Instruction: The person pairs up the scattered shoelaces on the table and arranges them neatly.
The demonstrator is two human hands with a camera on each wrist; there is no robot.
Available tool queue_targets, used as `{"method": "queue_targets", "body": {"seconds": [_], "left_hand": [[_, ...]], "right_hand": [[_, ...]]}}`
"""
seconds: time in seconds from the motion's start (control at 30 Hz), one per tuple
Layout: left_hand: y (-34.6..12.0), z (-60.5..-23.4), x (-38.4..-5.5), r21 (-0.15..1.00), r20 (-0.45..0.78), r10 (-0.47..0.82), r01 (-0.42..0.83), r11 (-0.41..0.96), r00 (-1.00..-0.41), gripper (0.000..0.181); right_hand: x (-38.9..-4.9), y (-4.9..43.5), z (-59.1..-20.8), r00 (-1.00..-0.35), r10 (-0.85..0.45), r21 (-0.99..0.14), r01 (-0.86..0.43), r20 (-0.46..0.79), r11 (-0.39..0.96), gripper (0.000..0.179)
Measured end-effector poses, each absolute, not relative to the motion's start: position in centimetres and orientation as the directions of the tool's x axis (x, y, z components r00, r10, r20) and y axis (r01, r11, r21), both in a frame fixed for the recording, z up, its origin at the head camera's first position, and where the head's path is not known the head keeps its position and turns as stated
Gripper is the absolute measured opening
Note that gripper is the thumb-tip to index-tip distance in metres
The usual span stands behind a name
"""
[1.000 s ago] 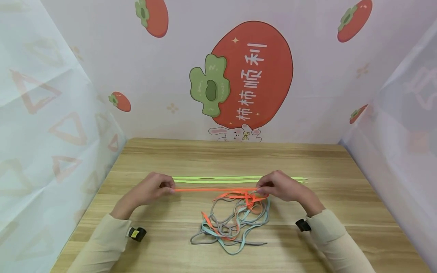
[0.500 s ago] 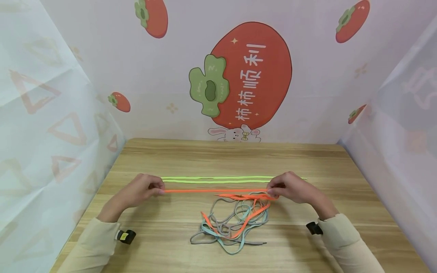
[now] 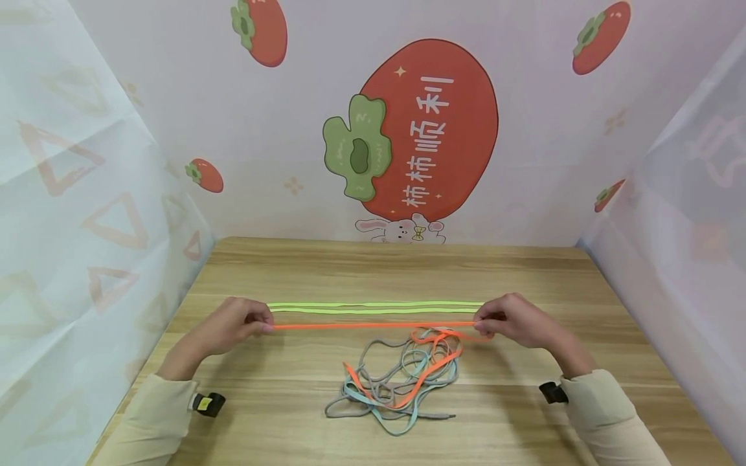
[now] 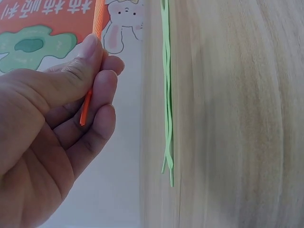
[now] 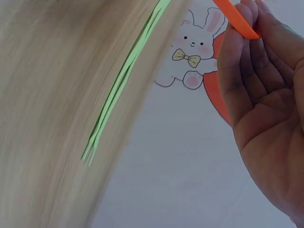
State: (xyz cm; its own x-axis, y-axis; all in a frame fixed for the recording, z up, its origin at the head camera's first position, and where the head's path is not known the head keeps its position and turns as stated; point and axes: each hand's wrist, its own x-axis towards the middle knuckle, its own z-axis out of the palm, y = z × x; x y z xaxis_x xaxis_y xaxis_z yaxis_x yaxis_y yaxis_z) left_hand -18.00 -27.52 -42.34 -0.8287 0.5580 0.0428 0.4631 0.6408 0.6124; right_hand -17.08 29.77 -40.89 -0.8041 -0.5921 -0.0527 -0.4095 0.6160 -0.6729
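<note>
An orange shoelace (image 3: 373, 325) is stretched straight between my two hands above the table. My left hand (image 3: 241, 318) pinches it between thumb and fingers; in the left wrist view its tipped end (image 4: 84, 114) sticks out below the thumb. My right hand (image 3: 515, 318) pinches the lace farther along, and a short orange piece (image 5: 242, 23) shows at those fingertips in the right wrist view. From the right hand the rest of the orange lace runs down into a tangle of grey laces (image 3: 373, 343) and light blue laces (image 3: 402, 432) on the table.
Two yellow-green laces (image 3: 373, 304) lie straight and side by side on the wooden table (image 3: 373, 265), just beyond the orange one. A printed back wall (image 3: 280, 129) and white side sheets (image 3: 688, 259) enclose the table.
My hands have moved apart, left hand leftward and right hand rightward, so the straight orange stretch is longer. More of the orange lace has been drawn up out of the tangle.
</note>
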Motion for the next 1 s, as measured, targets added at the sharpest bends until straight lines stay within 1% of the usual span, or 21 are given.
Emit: {"method": "queue_targets", "body": {"seconds": [0.23, 0.47, 0.7, 1.0], "left_hand": [[-28.3, -42.5, -18.1, 0.59, 0.091, 0.548, 0.488, 0.643, -0.832, 0.009], [-29.2, -42.6, -18.3, 0.581, 0.089, 0.531, 0.477, 0.659, -0.843, 0.01], [-30.1, -42.8, -18.5, 0.548, 0.121, 0.52, 0.494, 0.676, -0.846, 0.012], [-31.6, -43.1, -19.0, 0.531, 0.093, 0.494, 0.463, 0.71, -0.865, 0.01]], "right_hand": [[-17.1, 31.6, -41.1, -0.82, -0.57, -0.67, -0.393, -0.054, 0.63, 0.014], [-17.2, 33.2, -41.2, -0.833, -0.551, -0.65, -0.391, -0.052, 0.651, 0.014], [-17.4, 34.7, -41.5, -0.848, -0.528, -0.646, -0.381, -0.04, 0.661, 0.013], [-17.5, 36.7, -42.1, -0.859, -0.512, -0.64, -0.387, -0.012, 0.664, 0.01]]}}
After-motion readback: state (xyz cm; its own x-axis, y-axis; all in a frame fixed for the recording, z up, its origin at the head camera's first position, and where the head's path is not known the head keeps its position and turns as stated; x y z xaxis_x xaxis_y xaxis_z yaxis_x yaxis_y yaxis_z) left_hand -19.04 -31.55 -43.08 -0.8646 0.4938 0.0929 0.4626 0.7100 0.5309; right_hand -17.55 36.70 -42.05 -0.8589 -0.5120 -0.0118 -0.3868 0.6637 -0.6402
